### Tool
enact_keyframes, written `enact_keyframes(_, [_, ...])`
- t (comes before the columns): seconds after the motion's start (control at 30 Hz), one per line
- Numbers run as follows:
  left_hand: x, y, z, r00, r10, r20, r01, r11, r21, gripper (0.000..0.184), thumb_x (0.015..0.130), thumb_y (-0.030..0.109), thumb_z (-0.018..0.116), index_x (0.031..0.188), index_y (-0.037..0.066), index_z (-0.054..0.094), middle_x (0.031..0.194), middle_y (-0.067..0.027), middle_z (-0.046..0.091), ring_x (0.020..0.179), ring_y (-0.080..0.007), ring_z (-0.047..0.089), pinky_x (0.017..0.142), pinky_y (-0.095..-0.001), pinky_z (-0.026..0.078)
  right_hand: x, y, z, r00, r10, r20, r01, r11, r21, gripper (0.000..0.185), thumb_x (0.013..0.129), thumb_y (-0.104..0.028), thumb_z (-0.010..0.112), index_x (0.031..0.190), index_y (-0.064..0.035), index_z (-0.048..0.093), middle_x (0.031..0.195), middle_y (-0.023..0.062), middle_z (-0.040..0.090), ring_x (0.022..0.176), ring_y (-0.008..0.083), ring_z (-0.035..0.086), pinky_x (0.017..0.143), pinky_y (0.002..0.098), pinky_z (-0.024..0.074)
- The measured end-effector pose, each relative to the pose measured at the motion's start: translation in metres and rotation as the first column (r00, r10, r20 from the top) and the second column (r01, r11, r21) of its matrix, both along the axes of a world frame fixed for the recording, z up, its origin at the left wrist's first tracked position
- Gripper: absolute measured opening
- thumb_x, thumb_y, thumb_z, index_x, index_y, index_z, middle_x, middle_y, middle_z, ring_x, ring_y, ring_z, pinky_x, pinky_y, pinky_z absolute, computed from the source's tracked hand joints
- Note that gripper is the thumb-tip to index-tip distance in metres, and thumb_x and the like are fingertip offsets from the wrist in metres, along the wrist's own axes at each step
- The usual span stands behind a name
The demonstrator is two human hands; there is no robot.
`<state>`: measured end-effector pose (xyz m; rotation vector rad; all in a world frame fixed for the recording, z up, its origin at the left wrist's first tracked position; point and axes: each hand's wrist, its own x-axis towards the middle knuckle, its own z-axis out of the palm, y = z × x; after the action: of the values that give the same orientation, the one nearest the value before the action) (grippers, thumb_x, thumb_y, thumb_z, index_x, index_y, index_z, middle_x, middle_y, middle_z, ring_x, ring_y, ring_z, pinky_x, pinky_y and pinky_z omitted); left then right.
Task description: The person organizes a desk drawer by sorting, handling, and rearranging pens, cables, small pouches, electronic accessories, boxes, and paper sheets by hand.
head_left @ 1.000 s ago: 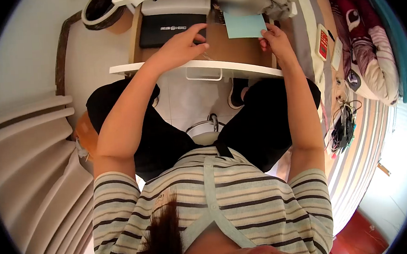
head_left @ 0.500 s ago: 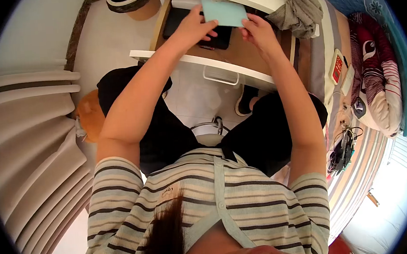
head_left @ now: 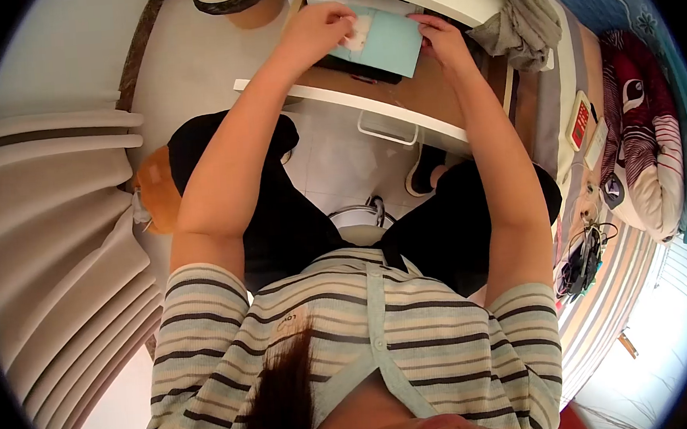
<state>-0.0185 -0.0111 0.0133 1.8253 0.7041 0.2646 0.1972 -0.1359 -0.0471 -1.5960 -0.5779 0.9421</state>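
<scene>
A light blue card or folder point(head_left: 394, 43) is spread open over the pulled-out drawer point(head_left: 351, 96), with something whitish showing on its left part. My right hand point(head_left: 441, 39) pinches its upper right edge between thumb and fingers. At the left part, my left hand point(head_left: 321, 29) is closed, its fingertips on the whitish area; whether they grip a page or some small item is too small to tell. Beneath the card lies a black object point(head_left: 365, 71) in the drawer, mostly covered.
A bin point(head_left: 243, 11) stands at the upper left. Grey cloth point(head_left: 518, 27) hangs over the desk's right corner. On the striped bed at right lie a red-and-white device point(head_left: 579, 121), black cables point(head_left: 582, 265) and a maroon-and-white bundle point(head_left: 645, 137). Beige curtains point(head_left: 67, 250) hang at left.
The light blue item was held by my right hand at first, then by both hands. It now lies opened out wider. The view has shifted, so the drawer sits further right.
</scene>
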Motion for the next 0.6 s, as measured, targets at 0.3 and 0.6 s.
enact_keyframes(0.3, [-0.014, -0.016, -0.016, 0.905, -0.383, -0.185, 0.396, 0.600, 0.695, 0.051, 0.072, 0.015, 0.072, 0.119, 0.008, 0.053, 0.124, -0.0074, 0.052, 0.115, -0.0278, 0.049, 0.097, -0.0354, 0.043, -0.030, 0.017, -0.025, 0.949, 0.127, 0.287, -0.133, 0.991, 0.001, 0.032, 0.086, 0.000, 0.055, 0.118, -0.0002, 0.052, 0.089, 0.0127, 0.063, 0.070, 0.0179, 0.064, 0.060, 0.0302, 0.0558])
enact_keyframes(0.6, [0.010, 0.011, -0.058, 0.867, -0.358, -0.347, 0.459, 0.302, 0.835, 0.060, 0.061, -0.006, 0.063, 0.119, 0.008, 0.052, 0.127, -0.0109, 0.052, 0.117, -0.0301, 0.050, 0.096, -0.0393, 0.044, -0.036, 0.006, -0.017, 0.690, -0.027, 0.723, -0.017, 0.998, 0.053, 0.021, 0.079, -0.017, 0.063, 0.097, -0.0051, 0.065, 0.088, 0.0131, 0.066, 0.081, 0.0255, 0.064, 0.074, 0.0371, 0.0506])
